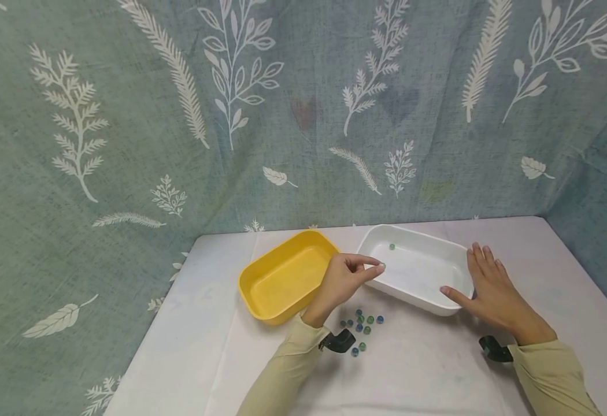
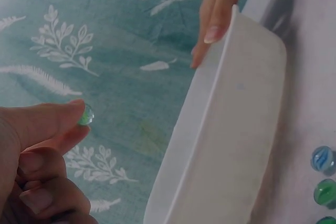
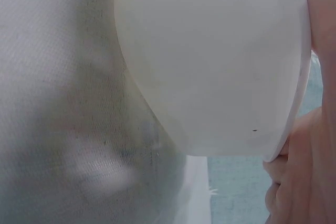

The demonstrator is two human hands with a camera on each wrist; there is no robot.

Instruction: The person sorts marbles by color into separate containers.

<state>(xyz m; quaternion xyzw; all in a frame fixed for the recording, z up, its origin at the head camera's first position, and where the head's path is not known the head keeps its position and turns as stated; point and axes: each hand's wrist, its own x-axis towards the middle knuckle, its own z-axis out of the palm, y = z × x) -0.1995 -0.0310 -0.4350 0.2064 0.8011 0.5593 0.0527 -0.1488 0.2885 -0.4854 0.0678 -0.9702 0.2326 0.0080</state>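
- The pale surface (image 1: 189,346) carries everything; any marble dropped outside a dish could roll off if nothing stops it.
- The white dish (image 1: 423,268) stands on the right; a hard push at its end might skid it out of place.
- The yellow dish (image 1: 290,271) sits just left, beneath the left forearm, which could knock it if lowered.
- The right hand (image 1: 496,294) is spread, fingers fairly straight, touching the white dish's right end.
- The left hand (image 1: 341,283) pinches one small marble (image 1: 382,265) near the white dish's near rim; smooth glass could squirt from that fingertip hold.
- Blue and green loose marbles (image 1: 370,319) lie below that wrist, where a sleeve might scatter them.
- One green marble (image 1: 392,247) rests inside the white dish.
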